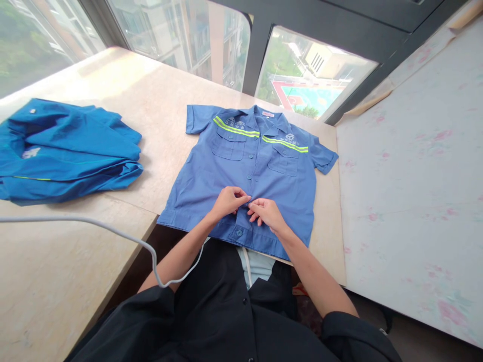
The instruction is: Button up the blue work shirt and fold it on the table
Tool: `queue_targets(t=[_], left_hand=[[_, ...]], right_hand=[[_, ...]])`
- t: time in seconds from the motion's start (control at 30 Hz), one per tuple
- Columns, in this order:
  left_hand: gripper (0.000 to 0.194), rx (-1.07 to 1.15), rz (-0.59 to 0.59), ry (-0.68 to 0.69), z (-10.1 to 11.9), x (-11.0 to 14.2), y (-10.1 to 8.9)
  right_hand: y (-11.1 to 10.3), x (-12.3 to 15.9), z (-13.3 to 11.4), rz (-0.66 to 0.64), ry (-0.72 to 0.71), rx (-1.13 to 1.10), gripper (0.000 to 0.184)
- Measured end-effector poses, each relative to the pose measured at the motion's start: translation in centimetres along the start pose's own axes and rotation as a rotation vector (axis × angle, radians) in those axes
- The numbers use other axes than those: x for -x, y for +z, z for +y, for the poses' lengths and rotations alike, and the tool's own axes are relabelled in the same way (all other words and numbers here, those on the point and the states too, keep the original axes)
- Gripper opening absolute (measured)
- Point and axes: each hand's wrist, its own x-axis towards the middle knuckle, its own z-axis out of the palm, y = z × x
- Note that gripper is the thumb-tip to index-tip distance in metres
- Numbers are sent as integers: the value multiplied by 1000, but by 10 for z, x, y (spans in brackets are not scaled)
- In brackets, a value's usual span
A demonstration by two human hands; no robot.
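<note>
A blue short-sleeved work shirt (230, 173) lies face up on the ledge, its collar toward the window. Yellow-green reflective stripes cross its chest above two flap pockets. My left hand (229, 201) and my right hand (266, 211) meet at the front placket below the chest, both with thumb and fingers pinched on the cloth. Whatever button sits between the fingertips is hidden. Above the hands, buttons run up the placket, and one button (239, 233) shows near the hem.
A crumpled brighter blue garment (71, 151) lies on the stone ledge (158, 90) at left. A grey-white cable (94, 221) runs across the left side over my left forearm. Windows border the far side, and a flower-patterned wall panel (411, 191) stands at right.
</note>
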Motion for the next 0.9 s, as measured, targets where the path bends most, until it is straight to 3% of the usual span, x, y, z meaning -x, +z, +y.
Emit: queue_targets(t=[0.23, 0.43, 0.6, 0.73, 0.9], left_hand=[[28, -1, 202, 44, -4, 6, 10], [26, -19, 298, 11, -2, 4, 13], [27, -24, 94, -63, 8, 1, 3], [35, -124, -72, -18, 11, 3, -4], [33, -138, -139, -10, 7, 1, -8]], right_hand=[[5, 1, 1, 66, -49, 23, 16], [7, 2, 2, 86, -52, 7, 17], [6, 2, 4, 70, -44, 17, 16], [6, 2, 4, 71, -59, 20, 17], [7, 1, 4, 69, -79, 5, 19]])
